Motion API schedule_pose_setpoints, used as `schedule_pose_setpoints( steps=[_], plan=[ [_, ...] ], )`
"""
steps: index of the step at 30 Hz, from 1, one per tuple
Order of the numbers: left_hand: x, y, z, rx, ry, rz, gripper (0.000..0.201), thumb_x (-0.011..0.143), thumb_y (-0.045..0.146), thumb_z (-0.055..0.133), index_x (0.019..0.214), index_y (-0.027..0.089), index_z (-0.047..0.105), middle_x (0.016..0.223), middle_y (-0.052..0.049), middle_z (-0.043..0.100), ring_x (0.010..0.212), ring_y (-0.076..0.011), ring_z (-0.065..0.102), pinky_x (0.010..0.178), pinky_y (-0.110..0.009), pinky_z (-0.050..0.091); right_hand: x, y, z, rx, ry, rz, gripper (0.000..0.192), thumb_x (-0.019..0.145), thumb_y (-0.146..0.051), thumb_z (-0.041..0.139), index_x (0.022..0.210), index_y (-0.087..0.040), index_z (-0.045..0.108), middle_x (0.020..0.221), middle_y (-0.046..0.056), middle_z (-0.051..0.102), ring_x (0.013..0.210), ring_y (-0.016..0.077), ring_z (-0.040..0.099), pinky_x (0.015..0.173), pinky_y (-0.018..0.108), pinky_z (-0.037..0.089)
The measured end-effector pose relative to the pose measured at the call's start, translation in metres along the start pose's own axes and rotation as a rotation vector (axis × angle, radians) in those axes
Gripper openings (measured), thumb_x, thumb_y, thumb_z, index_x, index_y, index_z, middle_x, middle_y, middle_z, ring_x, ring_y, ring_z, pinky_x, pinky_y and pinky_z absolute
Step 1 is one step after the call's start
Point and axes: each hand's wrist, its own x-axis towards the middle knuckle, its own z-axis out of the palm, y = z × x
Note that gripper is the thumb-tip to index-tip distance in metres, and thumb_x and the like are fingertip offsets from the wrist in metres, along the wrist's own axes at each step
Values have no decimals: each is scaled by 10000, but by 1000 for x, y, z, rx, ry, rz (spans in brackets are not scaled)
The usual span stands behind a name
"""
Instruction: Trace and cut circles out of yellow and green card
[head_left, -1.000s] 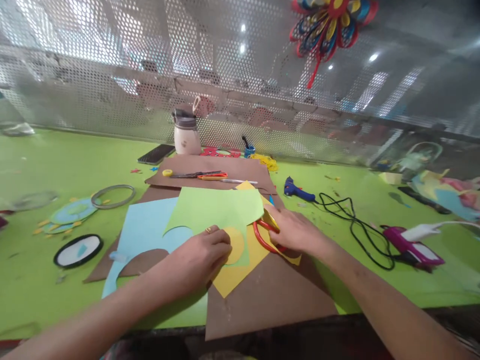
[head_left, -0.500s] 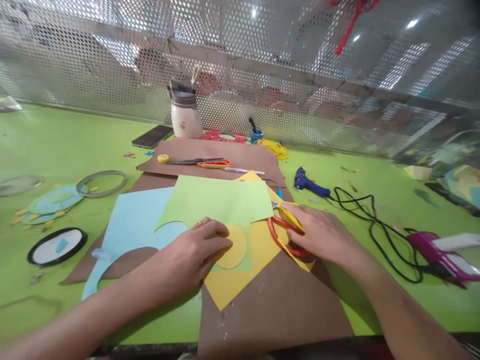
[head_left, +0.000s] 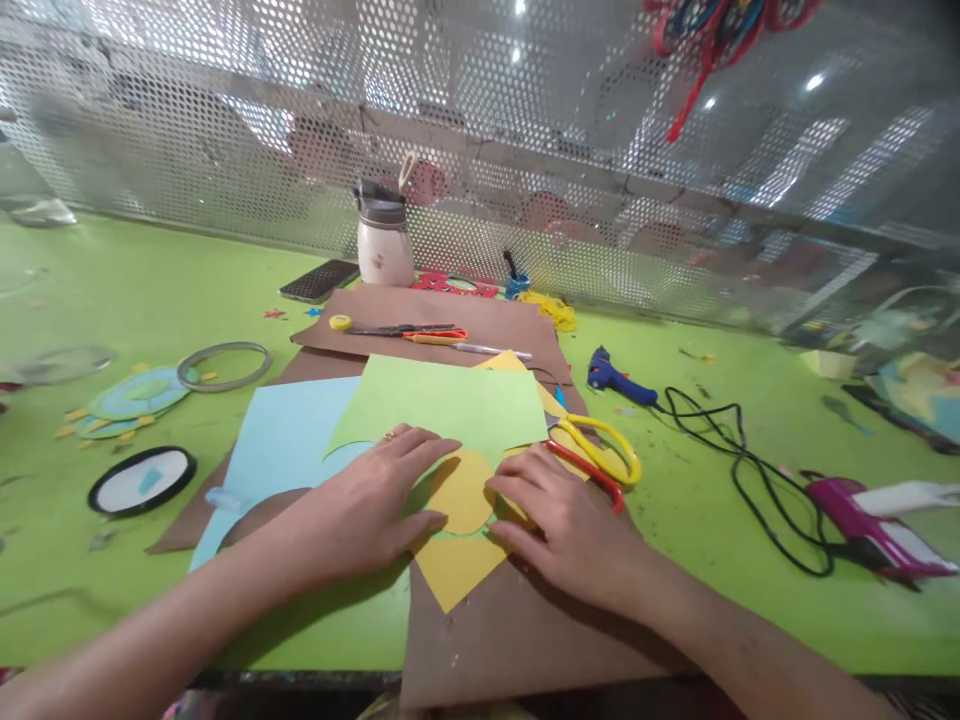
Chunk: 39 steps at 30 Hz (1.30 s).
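A yellow paper circle (head_left: 466, 490) lies over the lower part of a light green paper sheet (head_left: 450, 400). My left hand (head_left: 386, 490) rests at the circle's left edge, its thumb and fingers apart. At the right edge, my right hand (head_left: 551, 515) touches the circle with fingertips and thumb spread. Beneath the green sheet is a yellow sheet (head_left: 450, 578), one corner pointing toward me. Scissors (head_left: 600, 450) with one yellow and one red handle lie just beyond my right hand, their blades mostly hidden under the green sheet. Light blue paper (head_left: 289, 430) with curved cutouts lies on the left.
Brown paper (head_left: 480, 660) covers the middle of the green table. On the right are a blue glue gun (head_left: 619, 378), its black cord (head_left: 739, 430) and a magenta tool (head_left: 862, 520). Left stand a metal ring (head_left: 225, 385) and black-rimmed oval (head_left: 142, 482); a bottle (head_left: 384, 245) is behind.
My right hand has let go of the scissors and moved left to the yellow circle. The scissors now lie on the paper. My left hand has spread its fingers at the circle's edge.
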Motion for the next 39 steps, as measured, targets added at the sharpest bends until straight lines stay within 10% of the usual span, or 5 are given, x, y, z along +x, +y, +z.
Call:
schedule_pose_setpoints(
  steps=[10,39],
  plan=[
    [6,-2,6,36,29,10,580,766,161,669,1314,185,482,1220,-106,603,1162,-270,542,963,-393,447,2,9,8,32,7,69,467,828,-252,700,1254,-167,529,1209,115,610,1115,301,507,968,498,466],
    [8,-6,14,-15,13,90,500,854,226,617,1326,202,454,1227,-102,575,1177,-273,520,983,-418,440,-2,15,8,100,55,116,470,846,-229,675,1278,-208,492,1232,87,607,1151,265,513,993,448,455]
  ],
)
